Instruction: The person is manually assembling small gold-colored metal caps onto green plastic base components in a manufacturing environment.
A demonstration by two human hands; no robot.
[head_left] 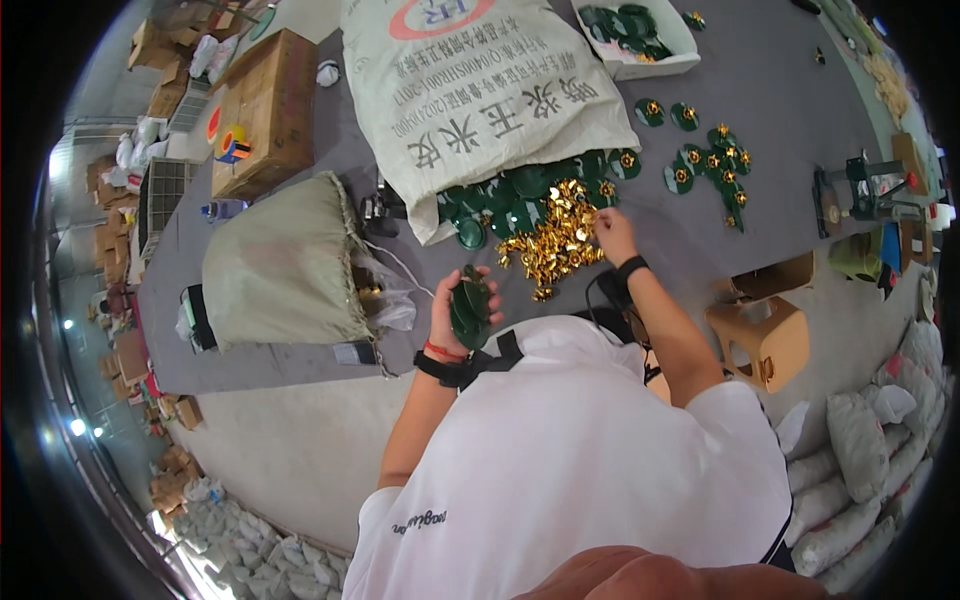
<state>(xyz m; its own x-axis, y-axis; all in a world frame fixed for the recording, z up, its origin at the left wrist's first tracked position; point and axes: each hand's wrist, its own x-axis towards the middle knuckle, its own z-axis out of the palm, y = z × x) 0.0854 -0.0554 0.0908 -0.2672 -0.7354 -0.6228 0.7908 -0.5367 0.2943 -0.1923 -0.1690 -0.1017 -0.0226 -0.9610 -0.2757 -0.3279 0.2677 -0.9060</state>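
Note:
My left hand (447, 318) is closed round a small stack of dark green discs (469, 308), held over the table's near edge. At the right side of a heap of shiny gold pieces (550, 245), my right hand (615, 236) has its fingers drawn together at the pile; whatever they pinch is too small to make out. Behind the gold heap, more green discs (530, 182) spill from the mouth of a large white woven sack (480, 110). To the right lie several green discs with gold centres (715, 160), some overlapping.
A white box (650, 68) of green discs stands at the far right. On the left are a stuffed olive sack (285, 265) and a cardboard box (265, 115) with tape rolls on it. A bench tool (858, 190) sits at the right edge, a tan plastic stool (760, 340) below.

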